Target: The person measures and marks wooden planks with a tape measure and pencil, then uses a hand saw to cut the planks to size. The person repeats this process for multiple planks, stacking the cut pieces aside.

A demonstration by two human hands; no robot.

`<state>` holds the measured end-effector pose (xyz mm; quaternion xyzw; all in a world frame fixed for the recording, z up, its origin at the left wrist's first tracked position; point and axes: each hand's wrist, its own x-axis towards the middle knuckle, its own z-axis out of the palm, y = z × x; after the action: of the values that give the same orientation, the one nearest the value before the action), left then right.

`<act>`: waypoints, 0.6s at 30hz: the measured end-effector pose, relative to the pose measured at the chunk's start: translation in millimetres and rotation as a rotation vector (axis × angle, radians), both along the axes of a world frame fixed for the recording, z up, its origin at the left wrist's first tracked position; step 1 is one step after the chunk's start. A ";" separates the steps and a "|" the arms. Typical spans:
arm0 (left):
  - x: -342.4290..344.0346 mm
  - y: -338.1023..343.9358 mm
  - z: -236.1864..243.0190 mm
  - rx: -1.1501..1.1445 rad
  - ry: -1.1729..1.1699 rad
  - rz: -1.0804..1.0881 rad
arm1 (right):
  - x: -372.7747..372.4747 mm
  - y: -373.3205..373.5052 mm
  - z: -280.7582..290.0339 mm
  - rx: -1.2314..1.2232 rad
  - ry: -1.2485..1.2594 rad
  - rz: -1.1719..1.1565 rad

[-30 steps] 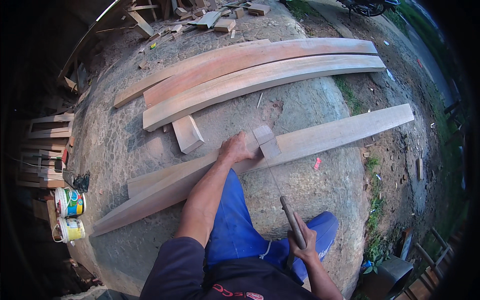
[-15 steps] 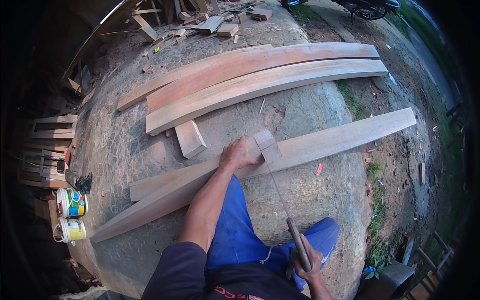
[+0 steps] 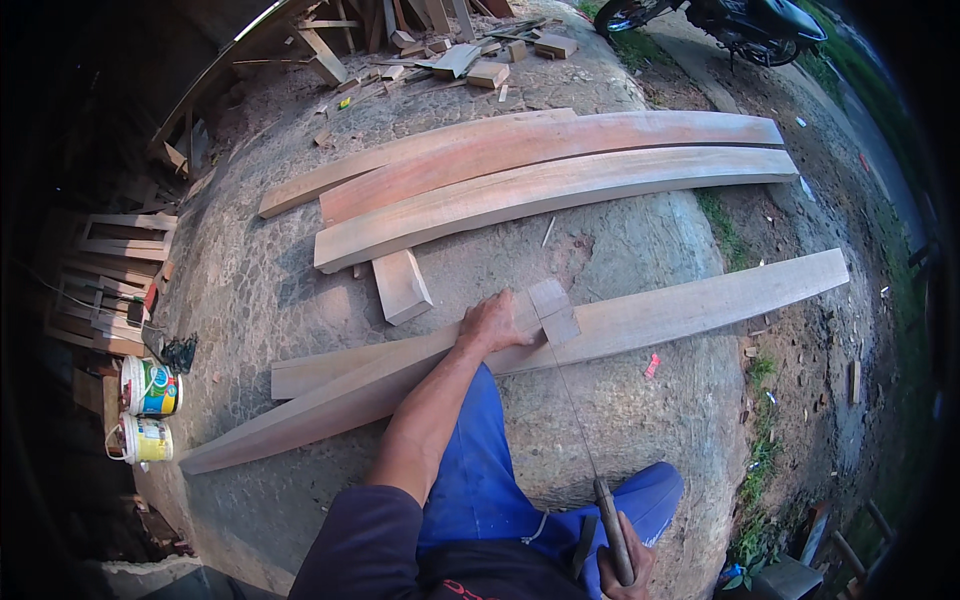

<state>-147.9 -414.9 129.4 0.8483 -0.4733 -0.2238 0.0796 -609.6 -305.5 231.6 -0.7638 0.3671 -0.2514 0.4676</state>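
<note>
My left hand grips the near wooden beam close to its right end, fingers wrapped over its edge. My right hand is closed around the handle of a handsaw. The thin saw blade, seen almost edge-on, runs from the handle up to the beam's pale, squared end, just right of my left hand. How deep the blade sits in the wood cannot be made out. Beneath that end lies a long plank, stretching to the right. My bent leg in blue trousers is against the beam.
Several long planks lie farther off, with a short block under their left part. Offcuts are scattered at the back. Two buckets stand at left near wooden frames. A motorcycle is parked at the far right.
The saw and my right hand have drawn back slightly toward me. My left hand keeps its hold on the beam. The whole view has shifted, so the scene sits lower and farther right.
</note>
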 end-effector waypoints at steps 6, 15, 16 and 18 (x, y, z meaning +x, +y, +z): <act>-10.5 2.5 10.3 -0.031 -0.048 0.027 | 193.8 -117.7 -114.8 -0.027 -0.028 0.007; 12.1 -7.7 -0.5 0.104 0.144 0.024 | -2.1 2.5 15.6 0.137 -0.016 -0.047; 10.8 -6.4 -0.9 0.104 0.115 0.016 | 3.8 -1.3 20.4 0.114 -0.013 -0.061; 6.1 -4.8 0.9 0.113 0.064 -0.007 | 47.1 -30.3 4.2 0.154 0.031 -0.035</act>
<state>-141.8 -419.7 130.3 0.8423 -0.4599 -0.2775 0.0459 -562.5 -335.8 235.8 -0.7228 0.4058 -0.2189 0.5148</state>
